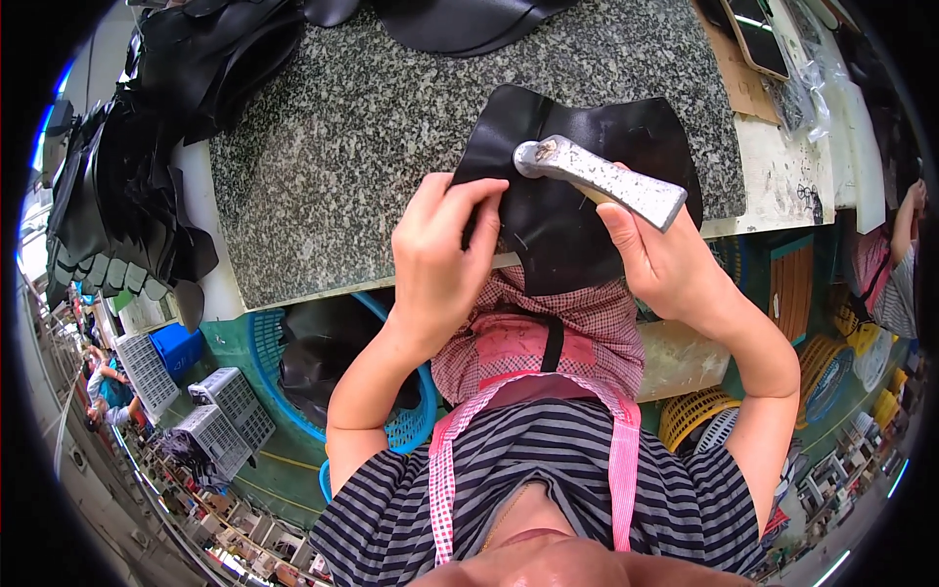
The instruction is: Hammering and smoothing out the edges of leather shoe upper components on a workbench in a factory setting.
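Observation:
A black leather piece (567,235) lies on a speckled granite slab (333,157), its near end hanging over the front edge towards my lap. My left hand (440,245) is closed at the leather's left edge, forefinger and thumb pinching it. In my right hand (675,269) is a hammer (626,184) with a worn, paint-chipped metal head, gripped by its handle. The round face of the hammer is over the leather's upper middle, just beyond my left fingertips. Whether it touches the leather I cannot tell. The hammer head hides most of the handle.
Black leather pieces (127,186) are heaped at the slab's left, and more (460,24) lie along its far edge. A phone (755,37) rests on cardboard at the far right. Below the table stands a blue basket (262,342) holding black material. Yellow baskets (685,416) stand at right.

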A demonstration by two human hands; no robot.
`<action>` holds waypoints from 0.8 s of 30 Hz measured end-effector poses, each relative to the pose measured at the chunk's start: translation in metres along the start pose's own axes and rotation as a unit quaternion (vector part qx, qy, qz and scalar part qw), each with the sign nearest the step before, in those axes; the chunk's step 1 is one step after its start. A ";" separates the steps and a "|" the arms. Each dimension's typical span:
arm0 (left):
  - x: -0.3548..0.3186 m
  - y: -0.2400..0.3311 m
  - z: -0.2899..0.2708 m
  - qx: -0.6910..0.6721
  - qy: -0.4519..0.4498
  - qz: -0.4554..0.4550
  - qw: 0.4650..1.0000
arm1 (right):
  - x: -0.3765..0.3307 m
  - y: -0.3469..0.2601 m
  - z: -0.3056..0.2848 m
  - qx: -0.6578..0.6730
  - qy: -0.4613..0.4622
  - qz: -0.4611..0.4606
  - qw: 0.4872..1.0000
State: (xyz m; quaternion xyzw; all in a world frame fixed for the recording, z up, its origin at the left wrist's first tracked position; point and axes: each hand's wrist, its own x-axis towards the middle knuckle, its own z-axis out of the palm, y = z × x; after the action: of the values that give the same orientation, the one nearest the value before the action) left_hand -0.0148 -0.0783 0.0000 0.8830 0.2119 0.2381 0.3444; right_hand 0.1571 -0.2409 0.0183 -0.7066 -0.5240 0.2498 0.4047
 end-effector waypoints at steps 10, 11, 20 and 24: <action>0.009 0.003 -0.018 -0.003 -0.046 -0.075 0.996 | -0.001 0.000 0.000 -0.010 -0.013 -0.015 1.000; 0.011 0.002 -0.020 -0.017 -0.054 -0.086 0.995 | -0.001 0.000 0.001 -0.013 -0.004 -0.019 1.000; 0.020 -0.002 -0.028 -0.032 -0.090 -0.102 0.990 | -0.001 -0.005 -0.002 -0.011 -0.007 0.015 1.000; 0.019 -0.005 -0.027 -0.013 -0.089 -0.090 0.992 | 0.005 -0.020 -0.015 -0.040 -0.032 0.068 0.996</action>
State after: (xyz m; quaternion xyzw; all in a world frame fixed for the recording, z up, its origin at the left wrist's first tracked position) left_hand -0.0162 -0.0511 0.0189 0.8736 0.2555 0.1293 0.3935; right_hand 0.1603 -0.2381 0.0435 -0.7480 -0.4967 0.2784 0.3411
